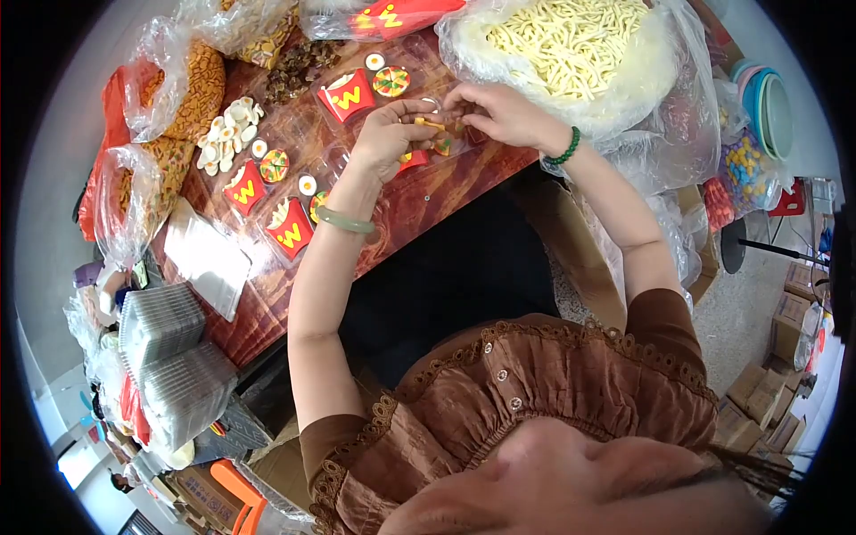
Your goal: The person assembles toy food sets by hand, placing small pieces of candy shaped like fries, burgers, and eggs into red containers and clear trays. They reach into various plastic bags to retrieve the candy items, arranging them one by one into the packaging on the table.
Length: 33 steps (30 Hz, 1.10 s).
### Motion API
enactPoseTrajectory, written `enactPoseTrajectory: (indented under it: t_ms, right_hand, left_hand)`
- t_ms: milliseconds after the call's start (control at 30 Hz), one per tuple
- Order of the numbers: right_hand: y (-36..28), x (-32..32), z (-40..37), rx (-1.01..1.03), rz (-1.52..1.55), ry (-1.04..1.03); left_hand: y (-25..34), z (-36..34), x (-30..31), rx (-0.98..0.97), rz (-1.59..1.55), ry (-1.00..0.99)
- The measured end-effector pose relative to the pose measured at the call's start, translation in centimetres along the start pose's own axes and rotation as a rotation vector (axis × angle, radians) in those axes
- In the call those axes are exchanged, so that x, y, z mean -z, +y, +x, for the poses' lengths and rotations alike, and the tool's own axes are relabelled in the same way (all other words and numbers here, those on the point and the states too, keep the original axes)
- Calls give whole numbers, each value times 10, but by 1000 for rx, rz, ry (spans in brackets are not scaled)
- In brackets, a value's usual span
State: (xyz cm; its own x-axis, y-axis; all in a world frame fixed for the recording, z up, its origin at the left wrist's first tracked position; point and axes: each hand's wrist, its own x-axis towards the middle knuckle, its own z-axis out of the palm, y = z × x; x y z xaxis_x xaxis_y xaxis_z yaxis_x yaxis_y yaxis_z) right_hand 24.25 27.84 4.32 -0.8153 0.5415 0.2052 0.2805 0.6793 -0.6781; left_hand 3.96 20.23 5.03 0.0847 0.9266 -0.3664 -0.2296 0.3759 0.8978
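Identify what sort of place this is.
Probably a small assembly or packing workshop: red fries cartons laid out on a worktable, a big plastic bag of loose pale sticks, and stacks of clear plastic trays beside it.

Cardboard boxes [758, 392] sit on pale speckled floor [713, 343], an orange chair [250, 497] well apart.

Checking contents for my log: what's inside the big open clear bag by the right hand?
Pale yellow strips heap up inside the clear bag. Whatever lies beneath the top layer is covered and cannot be seen.
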Motion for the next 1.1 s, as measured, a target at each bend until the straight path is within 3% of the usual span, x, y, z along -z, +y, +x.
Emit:
enactPoseTrajectory:
  t_ms: [67,200,367,500,800,867,1100]
  right_hand:
    - [0,-2,8,-36,-37,-122]
    - [4,-6,15,24,-117,-94]
    - [8,-6,12,-49,144,-28]
    - [10,-7,12,-85,148,-35]
    - [15,-19,14,0,-183,42]
    - [17,-19,10,141,-230,6]
    - [19,-22,1,46,-235,49]
  left_hand:
    - [0,3,2,47,48,-55]
    - [-1,0,-2,-45,187,19]
    - [0,0,2,-34,242,48]
    - [-3,2,5,-61,199,77]
    - [-1,1,3,-50,223,125]
    - [1,0,4,-34,206,120]
    - [-2,7,-3,-56,236,106]
